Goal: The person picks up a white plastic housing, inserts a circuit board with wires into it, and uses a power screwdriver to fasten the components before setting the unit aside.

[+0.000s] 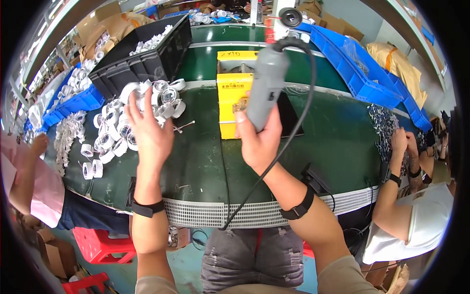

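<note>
My right hand [262, 147] is wrapped round a grey corded electric screwdriver [267, 81], held upright with a slight tilt; its lower end is hidden by my fingers. Right behind it stands a yellow box-shaped machine [229, 120] with a brass-coloured fitting [240, 105] on its front. My left hand [151, 134] has its fingers spread and holds nothing. It hangs over the right side of a heap of white ring-shaped parts [111, 128], some with short wires; whether it touches any, I cannot tell.
A black crate [142, 66] of white parts stands behind the heap on the green bench [196, 166]. The tool's cord [289, 142] loops past my right forearm. Blue trays [360, 88] line the far right. Co-workers sit on both sides; red stools [100, 245] stand below.
</note>
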The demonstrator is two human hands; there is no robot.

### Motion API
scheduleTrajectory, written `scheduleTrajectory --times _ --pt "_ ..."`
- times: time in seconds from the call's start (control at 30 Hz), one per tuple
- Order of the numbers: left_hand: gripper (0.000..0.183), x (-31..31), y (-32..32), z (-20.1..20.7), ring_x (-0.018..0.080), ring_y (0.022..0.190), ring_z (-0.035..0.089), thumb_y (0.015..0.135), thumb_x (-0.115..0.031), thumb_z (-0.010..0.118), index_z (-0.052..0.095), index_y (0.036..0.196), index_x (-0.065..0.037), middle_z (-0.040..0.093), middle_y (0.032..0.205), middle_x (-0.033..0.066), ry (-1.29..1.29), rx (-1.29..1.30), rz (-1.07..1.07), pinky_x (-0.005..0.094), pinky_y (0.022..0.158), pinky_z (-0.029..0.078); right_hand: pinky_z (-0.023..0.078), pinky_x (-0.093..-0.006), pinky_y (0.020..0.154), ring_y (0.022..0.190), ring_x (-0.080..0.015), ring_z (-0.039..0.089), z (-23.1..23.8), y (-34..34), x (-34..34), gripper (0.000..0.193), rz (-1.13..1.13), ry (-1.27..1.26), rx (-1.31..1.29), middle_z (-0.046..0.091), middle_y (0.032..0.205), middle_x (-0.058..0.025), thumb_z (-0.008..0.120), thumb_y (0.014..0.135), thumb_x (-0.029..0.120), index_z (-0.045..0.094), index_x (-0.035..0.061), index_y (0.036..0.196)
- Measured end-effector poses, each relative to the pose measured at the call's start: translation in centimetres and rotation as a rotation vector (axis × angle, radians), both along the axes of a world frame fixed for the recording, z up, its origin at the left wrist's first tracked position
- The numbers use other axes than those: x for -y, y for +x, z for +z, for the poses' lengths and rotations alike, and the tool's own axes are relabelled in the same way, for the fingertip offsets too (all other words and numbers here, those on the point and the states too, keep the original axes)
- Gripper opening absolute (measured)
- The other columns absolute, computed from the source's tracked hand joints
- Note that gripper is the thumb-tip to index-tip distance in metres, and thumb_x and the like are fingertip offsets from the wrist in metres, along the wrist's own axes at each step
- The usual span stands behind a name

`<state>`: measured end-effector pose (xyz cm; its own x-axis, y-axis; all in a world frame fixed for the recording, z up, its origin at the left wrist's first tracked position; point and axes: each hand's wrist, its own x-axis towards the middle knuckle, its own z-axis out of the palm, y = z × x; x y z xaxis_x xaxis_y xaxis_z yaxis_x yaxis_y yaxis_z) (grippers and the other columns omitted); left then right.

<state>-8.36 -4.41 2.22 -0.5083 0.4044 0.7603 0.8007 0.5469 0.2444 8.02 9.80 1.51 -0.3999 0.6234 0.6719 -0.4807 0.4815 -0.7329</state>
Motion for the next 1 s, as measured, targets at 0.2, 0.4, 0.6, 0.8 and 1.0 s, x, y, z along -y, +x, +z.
scheduleTrajectory --times 0.2,0.4,0.6,0.8,1.0 --pt "0.04 0.5 -2.0 -1.4 0.0457 0.123 0.041 0.078 -0.018 0.068 0.062 0.115 -0.005 0.055 0.121 0.0259 -0.244 0.186 0.018 0.0481 0.106 0.031 0.05 -0.0301 0.072 0.078 -0.0146 0.06 1.0 -0.1 1.0 0.037 -0.04 0.059 0.03 0.062 0.092 -0.0078 0.067 0.084 0.017 0.049 -0.0001 0.111" --pt "0.029 -0.1 -1.2 -1.4 0.0391 0.106 0.056 0.078 -0.017 0.068 0.067 0.102 -0.002 0.063 0.103 0.0244 -0.171 0.187 -0.08 0.0433 0.095 0.042 0.048 -0.0313 0.077 0.085 -0.0158 0.058 0.6 -0.1 0.6 0.046 0.049 0.002 0.103 0.06 0.097 -0.0089 0.068 0.083 0.017 0.046 -0.0001 0.119" --pt "0.036 -0.5 -0.7 -1.5 0.0381 0.105 0.056 0.078 -0.018 0.069 0.064 0.108 0.0 0.063 0.105 0.0222 -0.202 0.218 -0.088 0.043 0.094 0.043 0.046 -0.0332 0.082 0.092 -0.0196 0.057 0.7 -0.2 0.4 0.049 0.0 0.011 0.13 0.058 0.103 -0.0119 0.07 0.082 0.017 0.045 -0.0001 0.12" --pt "0.054 -0.7 -1.1 -3.0 0.0372 0.116 0.05 0.075 -0.02 0.073 0.056 0.124 -0.004 0.058 0.12 0.0192 -0.326 0.155 -0.004 0.0439 0.1 0.039 0.049 -0.0364 0.076 0.085 -0.0234 0.063 0.4 -0.4 0.5 0.05 -0.014 0.006 0.129 0.063 0.095 -0.0142 0.072 0.08 0.02 0.047 -0.0011 0.119" --pt "0.058 -0.6 -2.4 -3.6 0.037 0.121 0.046 0.076 -0.019 0.072 0.053 0.129 -0.006 0.055 0.126 0.0178 -0.386 0.14 0.048 0.0442 0.103 0.035 0.049 -0.0332 0.077 0.087 -0.0235 0.065 -0.2 -0.9 0.0 0.047 -0.116 0.107 0.033 0.064 0.095 -0.0152 0.07 0.079 0.014 0.049 -0.0018 0.119"
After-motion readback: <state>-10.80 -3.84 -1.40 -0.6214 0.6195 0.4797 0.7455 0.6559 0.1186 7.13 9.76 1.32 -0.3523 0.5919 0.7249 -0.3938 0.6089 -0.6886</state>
